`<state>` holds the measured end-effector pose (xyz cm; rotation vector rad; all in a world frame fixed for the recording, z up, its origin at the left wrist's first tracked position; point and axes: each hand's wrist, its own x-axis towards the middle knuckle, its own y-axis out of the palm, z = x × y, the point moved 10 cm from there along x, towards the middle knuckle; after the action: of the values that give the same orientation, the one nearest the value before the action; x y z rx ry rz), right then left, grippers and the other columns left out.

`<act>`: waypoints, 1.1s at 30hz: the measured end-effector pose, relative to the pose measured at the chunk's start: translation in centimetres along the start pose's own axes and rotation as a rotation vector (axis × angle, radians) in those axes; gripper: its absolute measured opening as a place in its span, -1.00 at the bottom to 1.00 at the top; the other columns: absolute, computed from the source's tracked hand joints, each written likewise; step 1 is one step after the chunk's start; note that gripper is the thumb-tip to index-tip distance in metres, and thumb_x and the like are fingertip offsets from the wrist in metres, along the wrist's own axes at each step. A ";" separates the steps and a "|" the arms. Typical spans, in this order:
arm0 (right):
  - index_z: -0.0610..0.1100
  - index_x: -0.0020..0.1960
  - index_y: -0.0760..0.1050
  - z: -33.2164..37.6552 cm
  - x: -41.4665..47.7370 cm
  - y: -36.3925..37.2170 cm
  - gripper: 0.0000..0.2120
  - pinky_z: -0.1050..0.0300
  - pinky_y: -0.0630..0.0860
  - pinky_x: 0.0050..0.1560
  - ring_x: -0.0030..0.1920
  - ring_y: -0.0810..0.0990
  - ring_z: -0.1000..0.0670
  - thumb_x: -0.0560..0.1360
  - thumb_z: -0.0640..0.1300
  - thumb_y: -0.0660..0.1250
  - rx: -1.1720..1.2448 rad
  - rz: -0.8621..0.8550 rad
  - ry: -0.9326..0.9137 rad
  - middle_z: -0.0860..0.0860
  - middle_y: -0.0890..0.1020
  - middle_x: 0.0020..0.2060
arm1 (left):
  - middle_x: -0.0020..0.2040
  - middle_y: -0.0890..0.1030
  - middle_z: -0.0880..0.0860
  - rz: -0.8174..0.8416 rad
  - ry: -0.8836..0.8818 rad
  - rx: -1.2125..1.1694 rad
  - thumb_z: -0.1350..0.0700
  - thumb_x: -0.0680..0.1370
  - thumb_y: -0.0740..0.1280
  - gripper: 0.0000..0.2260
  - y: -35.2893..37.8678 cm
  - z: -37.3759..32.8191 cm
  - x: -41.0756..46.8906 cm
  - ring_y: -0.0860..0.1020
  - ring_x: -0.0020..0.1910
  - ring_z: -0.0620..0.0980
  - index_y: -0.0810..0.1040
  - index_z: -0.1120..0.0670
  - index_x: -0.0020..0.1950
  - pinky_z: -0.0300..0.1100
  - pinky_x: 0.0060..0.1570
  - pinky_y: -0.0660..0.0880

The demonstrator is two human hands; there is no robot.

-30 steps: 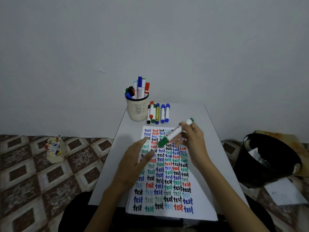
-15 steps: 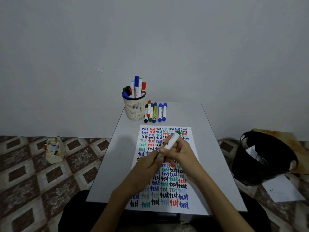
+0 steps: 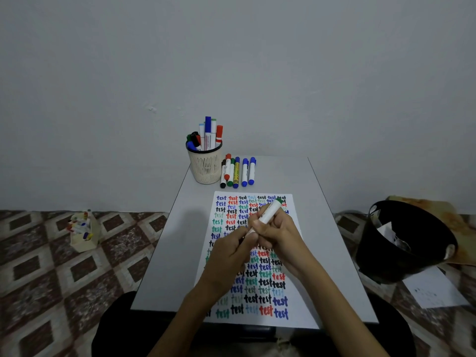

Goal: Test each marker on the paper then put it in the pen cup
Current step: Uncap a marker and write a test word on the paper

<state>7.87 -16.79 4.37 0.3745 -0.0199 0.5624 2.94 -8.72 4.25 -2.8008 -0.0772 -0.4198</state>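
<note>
Cream mesh pen cup (image 3: 204,164), part-filled; six loose capped markers (image 3: 237,172) lie just beside it. Left hand (image 3: 231,251) pinches near end of green-ended white marker (image 3: 268,212), cap hidden. Right hand (image 3: 279,234) grips barrel. Hands together above lettered white paper (image 3: 300,314). Judgement: uncapping. Pull straight along barrel, retain cap.

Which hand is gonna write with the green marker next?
Right, most likely. The right hand grips the green marker by its white barrel over the paper, tilted like a pen. The left hand only pinches its lower end, seemingly the cap.
</note>
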 end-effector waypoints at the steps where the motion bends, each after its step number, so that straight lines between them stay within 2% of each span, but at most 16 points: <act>1: -0.23 0.01 0.34 0.2 0.0 0.2 -0.78 0.28 0.36 -0.45 -0.50 0.36 0.11 0.46 -0.29 0.37 0.002 0.013 -0.002 -0.06 0.55 -0.30 | -0.48 0.42 -0.06 -0.037 0.014 0.003 -0.13 0.56 0.16 -0.70 -0.2 -0.1 -0.1 0.35 -0.52 -0.16 0.48 0.06 -0.18 -0.22 -0.49 0.35; 4: -0.23 -0.01 0.35 0.8 0.2 0.4 -0.75 0.22 0.45 -0.38 -0.40 0.50 0.04 0.41 -0.31 0.38 -0.029 0.063 -0.014 -0.10 0.58 -0.25 | -0.50 0.39 -0.03 -0.115 0.024 -0.024 -0.18 0.52 0.16 -0.66 -0.4 0.2 -0.5 0.33 -0.54 -0.09 0.53 0.06 -0.12 -0.12 -0.51 0.33; 6: -0.23 -0.02 0.37 1.3 0.3 0.5 -0.76 0.07 0.53 -0.22 -0.21 0.58 -0.16 0.40 -0.35 0.38 -0.101 0.108 -0.033 -0.17 0.60 -0.18 | -0.51 0.37 -0.03 -0.126 -0.004 -0.081 -0.19 0.51 0.19 -0.67 -0.3 0.7 -0.8 0.31 -0.55 -0.09 0.56 0.01 0.01 -0.18 -0.53 0.32; 8: -0.24 -0.01 0.39 1.6 0.4 0.5 -0.75 0.02 0.55 -0.17 -0.13 0.59 -0.22 0.39 -0.35 0.40 -0.139 0.124 -0.035 -0.19 0.62 -0.15 | -0.50 0.37 -0.04 -0.127 -0.012 -0.094 -0.20 0.50 0.19 -0.67 -0.4 0.9 -0.8 0.31 -0.54 -0.11 0.56 -0.02 0.07 -0.19 -0.51 0.31; 10: -0.24 -0.04 0.42 2.1 0.8 0.0 -0.73 0.09 0.56 -0.25 -0.21 0.61 -0.13 0.35 -0.34 0.45 -0.157 0.094 -0.027 -0.17 0.63 -0.19 | -0.47 0.39 -0.05 -0.098 0.023 -0.022 -0.20 0.53 0.16 -0.67 -0.5 0.3 -0.4 0.31 -0.51 -0.13 0.56 -0.01 0.02 -0.21 -0.47 0.30; 12: -0.23 -0.13 0.41 2.9 1.4 -0.8 -0.75 0.22 0.49 -0.43 -0.39 0.55 -0.01 0.34 -0.34 0.47 -0.132 0.041 -0.067 -0.15 0.62 -0.26 | -0.46 0.40 -0.08 -0.066 0.071 0.141 -0.17 0.57 0.14 -0.71 -0.8 -0.3 0.2 0.33 -0.51 -0.16 0.54 -0.02 0.01 -0.34 -0.45 0.28; 15: -0.18 -0.25 0.35 4.5 2.7 -5.3 -0.79 0.25 0.39 -0.53 -0.52 0.44 0.03 0.44 -0.36 0.35 0.021 -0.190 -0.170 -0.11 0.58 -0.37 | -0.42 0.37 -0.16 -0.093 0.085 0.456 -0.03 0.64 0.13 -0.80 -2.6 0.4 0.9 0.40 -0.43 -0.24 0.51 -0.05 0.14 -0.43 -0.33 0.28; 17: -0.19 -0.20 0.41 4.6 3.2 -8.8 -0.84 0.22 0.51 -0.46 -0.44 0.55 -0.03 0.47 -0.39 0.31 0.068 -0.353 -0.185 -0.14 0.63 -0.30 | -0.21 0.47 -0.16 -0.079 0.090 0.628 -0.03 0.63 0.06 -0.72 -3.6 1.7 0.9 0.42 -0.21 -0.24 0.49 -0.04 0.22 -0.26 -0.10 0.37; 18: -0.20 -0.16 0.44 4.4 3.4 -10.0 -0.87 0.19 0.57 -0.40 -0.36 0.61 -0.08 0.49 -0.38 0.30 0.071 -0.400 -0.174 -0.18 0.65 -0.22 | -0.08 0.51 -0.13 -0.045 0.094 0.707 -0.06 0.61 0.02 -0.67 -3.6 2.6 0.7 0.43 -0.08 -0.18 0.48 -0.05 0.24 -0.16 0.03 0.38; 20: -0.22 -0.14 0.47 3.4 3.9 -11.5 -0.90 0.15 0.63 -0.31 -0.21 0.67 -0.13 0.47 -0.37 0.34 0.036 -0.440 -0.129 -0.22 0.66 -0.12 | 0.17 0.49 -0.09 0.022 0.102 0.818 -0.11 0.58 -0.02 -0.61 -3.2 4.5 0.4 0.40 0.18 -0.12 0.41 -0.07 0.32 -0.08 0.27 0.25; 23: -0.20 -0.21 0.45 2.4 4.3 -12.2 -0.82 0.11 0.61 -0.35 -0.32 0.63 -0.07 0.41 -0.39 0.42 -0.101 -0.443 -0.073 -0.16 0.64 -0.26 | 0.32 0.41 -0.09 0.054 0.093 0.833 -0.15 0.59 -0.05 -0.56 -2.8 5.9 0.0 0.33 0.32 -0.14 0.34 -0.07 0.39 0.00 0.41 0.14; 25: -0.16 -0.28 0.39 2.1 4.3 -12.6 -0.74 0.19 0.49 -0.50 -0.49 0.53 -0.01 0.39 -0.37 0.46 -0.198 -0.458 -0.064 -0.11 0.58 -0.42 | 0.36 0.39 -0.10 0.059 0.074 0.834 -0.18 0.58 -0.08 -0.53 -2.7 6.2 0.0 0.29 0.35 -0.15 0.30 -0.06 0.42 -0.02 0.43 0.10; 27: -0.16 -0.32 0.33 2.1 4.3 -12.9 -0.67 0.28 0.36 -0.59 -0.58 0.44 0.08 0.40 -0.39 0.45 -0.291 -0.499 -0.073 -0.05 0.50 -0.51 | 0.36 0.38 -0.10 0.052 0.078 0.840 -0.19 0.58 -0.09 -0.52 -2.8 6.2 0.0 0.28 0.36 -0.16 0.31 -0.06 0.42 -0.02 0.44 0.10; 30: -0.16 -0.34 0.30 1.9 4.6 -13.0 -0.64 0.27 0.40 -0.51 -0.53 0.43 0.13 0.39 -0.47 0.41 -0.386 -0.504 -0.089 0.01 0.46 -0.53 | 0.34 0.39 -0.11 0.047 0.097 0.825 -0.17 0.59 -0.06 -0.54 -2.8 6.2 0.0 0.31 0.34 -0.17 0.37 -0.05 0.39 0.03 0.42 0.14; 33: -0.16 -0.34 0.32 1.6 4.8 -12.9 -0.66 0.26 0.45 -0.45 -0.47 0.48 0.10 0.39 -0.47 0.39 -0.465 -0.477 -0.083 -0.06 0.47 -0.46 | 0.33 0.40 -0.10 0.041 0.108 0.793 -0.16 0.59 -0.03 -0.55 -2.8 6.0 0.0 0.33 0.33 -0.16 0.40 -0.04 0.37 0.04 0.43 0.15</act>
<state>18.83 -24.90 2.01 -0.0563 -0.1353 0.0605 4.38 -4.26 -0.37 -1.9946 -0.1290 -0.4135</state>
